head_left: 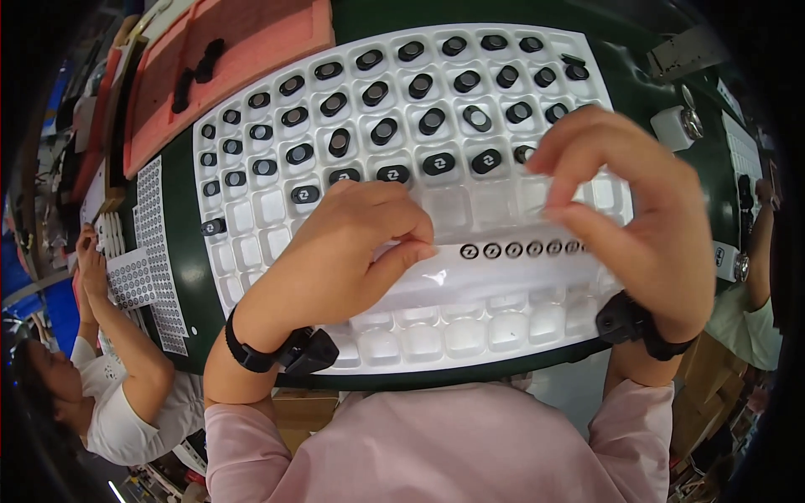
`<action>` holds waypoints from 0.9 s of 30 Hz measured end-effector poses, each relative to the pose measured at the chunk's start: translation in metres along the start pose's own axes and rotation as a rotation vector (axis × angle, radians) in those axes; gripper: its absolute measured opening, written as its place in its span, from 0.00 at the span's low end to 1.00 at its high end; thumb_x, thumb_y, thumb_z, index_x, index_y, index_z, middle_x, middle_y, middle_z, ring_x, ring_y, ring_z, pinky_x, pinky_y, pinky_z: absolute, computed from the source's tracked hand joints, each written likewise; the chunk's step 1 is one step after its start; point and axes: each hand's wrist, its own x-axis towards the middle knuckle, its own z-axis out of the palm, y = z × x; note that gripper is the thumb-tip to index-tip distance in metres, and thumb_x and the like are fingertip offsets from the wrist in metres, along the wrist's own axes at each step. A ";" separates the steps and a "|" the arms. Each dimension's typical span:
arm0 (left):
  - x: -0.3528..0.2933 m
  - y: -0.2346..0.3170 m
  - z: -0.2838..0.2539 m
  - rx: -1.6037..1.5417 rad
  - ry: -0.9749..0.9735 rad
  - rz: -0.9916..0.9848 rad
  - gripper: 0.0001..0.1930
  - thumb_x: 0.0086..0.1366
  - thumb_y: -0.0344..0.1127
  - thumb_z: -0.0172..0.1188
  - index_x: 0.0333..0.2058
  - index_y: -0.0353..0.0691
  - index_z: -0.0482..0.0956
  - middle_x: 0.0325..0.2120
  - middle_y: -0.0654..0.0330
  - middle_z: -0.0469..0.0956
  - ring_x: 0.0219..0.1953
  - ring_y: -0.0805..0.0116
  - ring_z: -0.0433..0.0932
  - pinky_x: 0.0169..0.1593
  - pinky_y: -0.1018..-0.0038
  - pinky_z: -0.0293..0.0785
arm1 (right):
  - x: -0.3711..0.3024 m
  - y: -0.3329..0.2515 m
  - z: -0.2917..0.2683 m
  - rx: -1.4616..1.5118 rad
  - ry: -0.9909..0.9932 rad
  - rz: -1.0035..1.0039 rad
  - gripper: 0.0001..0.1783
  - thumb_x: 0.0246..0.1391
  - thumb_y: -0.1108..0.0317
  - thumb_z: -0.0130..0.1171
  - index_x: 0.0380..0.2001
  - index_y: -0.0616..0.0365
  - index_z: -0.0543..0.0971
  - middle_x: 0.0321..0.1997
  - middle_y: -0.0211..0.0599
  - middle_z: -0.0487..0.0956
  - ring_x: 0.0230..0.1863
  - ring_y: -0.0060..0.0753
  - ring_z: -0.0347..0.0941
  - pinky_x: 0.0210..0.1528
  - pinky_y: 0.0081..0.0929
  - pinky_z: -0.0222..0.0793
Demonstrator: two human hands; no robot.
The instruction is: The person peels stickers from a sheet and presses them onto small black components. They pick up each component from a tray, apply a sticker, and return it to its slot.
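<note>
My left hand pinches the left end of a curled, glossy white sticker sheet between thumb and forefinger. A row of round black stickers runs along the sheet's upper edge. Over its right end, my right hand hovers with fingers bent and thumb held apart; I make out nothing solid between them. Both hands are above a white compartment tray. Its far rows hold small black oval parts with grey round tops. Nearer ones, such as this black part, carry a light mark.
Printed sticker sheets lie at left on the dark green table. A pink foam-like tray with black pieces sits far left. Small white containers stand right. Co-workers sit left and right.
</note>
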 end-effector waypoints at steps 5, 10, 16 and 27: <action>0.015 0.023 0.004 -0.035 -0.055 -0.087 0.04 0.59 0.29 0.65 0.29 0.39 0.79 0.25 0.60 0.76 0.32 0.58 0.76 0.42 0.64 0.67 | -0.022 0.001 -0.049 -0.119 0.053 0.131 0.08 0.46 0.78 0.64 0.32 0.61 0.77 0.39 0.35 0.78 0.45 0.27 0.74 0.51 0.27 0.67; 0.034 0.025 0.024 0.047 -0.065 -0.243 0.04 0.59 0.30 0.66 0.31 0.38 0.80 0.28 0.57 0.77 0.35 0.55 0.77 0.43 0.62 0.68 | -0.021 0.024 -0.042 -0.025 0.119 0.193 0.08 0.50 0.77 0.63 0.35 0.62 0.76 0.38 0.34 0.78 0.42 0.26 0.73 0.49 0.25 0.67; 0.044 0.036 0.031 0.525 0.109 -0.041 0.07 0.58 0.34 0.64 0.33 0.38 0.80 0.33 0.54 0.78 0.40 0.52 0.77 0.43 0.57 0.71 | -0.020 0.034 -0.021 0.020 0.158 0.267 0.07 0.52 0.78 0.62 0.35 0.64 0.76 0.35 0.31 0.78 0.39 0.24 0.73 0.47 0.22 0.68; 0.101 0.008 0.075 0.485 0.264 -0.008 0.10 0.56 0.35 0.67 0.36 0.40 0.81 0.32 0.57 0.77 0.41 0.55 0.77 0.43 0.59 0.71 | -0.029 0.061 0.006 0.012 0.285 0.408 0.08 0.59 0.81 0.57 0.41 0.61 0.72 0.35 0.27 0.74 0.36 0.18 0.70 0.40 0.18 0.67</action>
